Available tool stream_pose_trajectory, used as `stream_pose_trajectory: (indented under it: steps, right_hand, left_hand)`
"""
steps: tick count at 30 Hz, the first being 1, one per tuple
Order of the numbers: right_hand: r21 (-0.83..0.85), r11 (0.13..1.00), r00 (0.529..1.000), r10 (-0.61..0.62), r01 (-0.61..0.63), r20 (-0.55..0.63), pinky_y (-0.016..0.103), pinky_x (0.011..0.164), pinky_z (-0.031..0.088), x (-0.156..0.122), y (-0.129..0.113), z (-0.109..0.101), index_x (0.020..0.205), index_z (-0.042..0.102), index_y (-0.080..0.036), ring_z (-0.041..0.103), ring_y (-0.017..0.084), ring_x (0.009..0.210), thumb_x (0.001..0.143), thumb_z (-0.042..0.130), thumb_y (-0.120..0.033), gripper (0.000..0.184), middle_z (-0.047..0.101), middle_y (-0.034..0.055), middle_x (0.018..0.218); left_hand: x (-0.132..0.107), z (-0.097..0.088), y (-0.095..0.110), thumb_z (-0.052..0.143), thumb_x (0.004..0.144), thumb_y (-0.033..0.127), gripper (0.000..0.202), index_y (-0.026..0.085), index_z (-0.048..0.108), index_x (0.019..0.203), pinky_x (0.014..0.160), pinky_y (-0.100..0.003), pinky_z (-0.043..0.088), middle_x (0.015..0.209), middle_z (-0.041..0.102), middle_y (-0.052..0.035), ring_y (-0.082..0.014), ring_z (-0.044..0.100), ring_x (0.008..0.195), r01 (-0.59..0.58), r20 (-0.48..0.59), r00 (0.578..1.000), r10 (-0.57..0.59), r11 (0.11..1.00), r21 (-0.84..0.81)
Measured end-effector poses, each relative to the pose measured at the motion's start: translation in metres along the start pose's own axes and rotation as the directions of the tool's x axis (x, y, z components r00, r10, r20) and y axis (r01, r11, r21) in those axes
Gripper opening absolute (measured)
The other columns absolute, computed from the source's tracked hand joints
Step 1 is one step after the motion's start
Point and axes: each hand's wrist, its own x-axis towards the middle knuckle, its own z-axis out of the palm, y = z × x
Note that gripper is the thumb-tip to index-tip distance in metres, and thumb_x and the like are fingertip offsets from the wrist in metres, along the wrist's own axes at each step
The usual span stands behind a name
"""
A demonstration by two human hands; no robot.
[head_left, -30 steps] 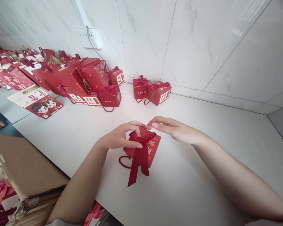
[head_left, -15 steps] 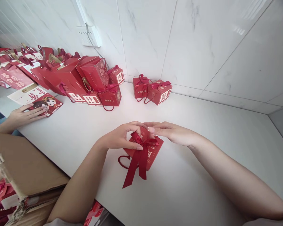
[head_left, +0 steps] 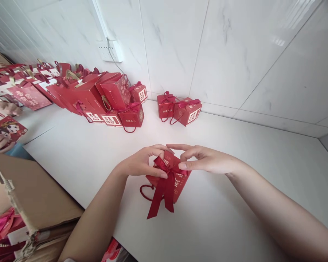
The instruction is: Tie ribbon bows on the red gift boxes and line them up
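A small red gift box (head_left: 180, 183) with pale lettering rests on the white table in front of me, a dark red ribbon bow (head_left: 168, 187) tied on top. The bow's two tails hang down the near side, and a red cord handle (head_left: 145, 193) loops out at the left. My left hand (head_left: 143, 162) pinches the bow's left loop near the knot, its fingers curled over the far edge of the box. With thumb and bent finger, my right hand (head_left: 199, 158) grips the right loop, the index finger stretched across toward my left fingertips.
Two finished-looking red boxes (head_left: 187, 112) with bows stand against the tiled wall. Many red gift bags and boxes (head_left: 112, 89) line the table's left back. A cardboard carton (head_left: 35, 193) stands at lower left. Another person's hand (head_left: 0, 142) holds a printed red bag at far left.
My right thumb and finger have come down from the far edge of the box onto the bow's right loop. The other person's printed bag has moved left, off the table's near part.
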Motion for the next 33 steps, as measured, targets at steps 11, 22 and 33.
stream_pose_trajectory:
  steps: [11, 22, 33]
  right_hand:
    - [-0.066, 0.998, 1.000, 0.007, -0.008, -0.012, 0.041, 0.101, 0.044, -0.002, -0.001, 0.002, 0.076, 0.067, -0.024, 0.041, 0.029, 0.134, 0.081, 0.071, -0.045, 0.023, 0.043, 0.0018, 0.147]
    - [-0.163, 0.985, 0.992, -0.070, 0.051, -0.110, 0.041, 0.094, 0.046, 0.003, 0.006, 0.003, 0.071, 0.062, -0.022, 0.049, 0.028, 0.125, 0.084, 0.064, -0.036, 0.019, 0.050, 0.0038, 0.140]
    - [-0.192, 0.980, 0.994, -0.071, 0.054, -0.083, 0.042, 0.100, 0.042, 0.003, 0.006, 0.007, 0.072, 0.057, -0.022, 0.047, 0.027, 0.128, 0.088, 0.062, -0.035, 0.021, 0.047, 0.0035, 0.141]
  left_hand:
    - [0.001, 0.009, 0.000, 0.073, 0.076, 0.042, 0.026, 0.018, 0.069, 0.071, 0.091, -0.038, 0.050, 0.123, 0.057, -0.0067, -0.0243, 0.059, 0.106, 0.127, -0.191, 0.973, -0.128, 0.992, -0.018]
    - [-0.002, 0.006, 0.010, 0.075, 0.073, 0.035, 0.017, 0.019, 0.069, 0.074, 0.077, -0.030, 0.057, 0.128, 0.052, -0.0056, -0.0245, 0.057, 0.111, 0.152, -0.049, 0.987, -0.154, 0.987, -0.044]
    - [-0.006, 0.000, 0.011, 0.078, 0.071, 0.037, 0.023, 0.023, 0.069, 0.086, 0.096, -0.037, 0.049, 0.132, 0.053, -0.0052, -0.0250, 0.054, 0.120, 0.116, -0.004, 0.993, -0.116, 0.993, 0.006]
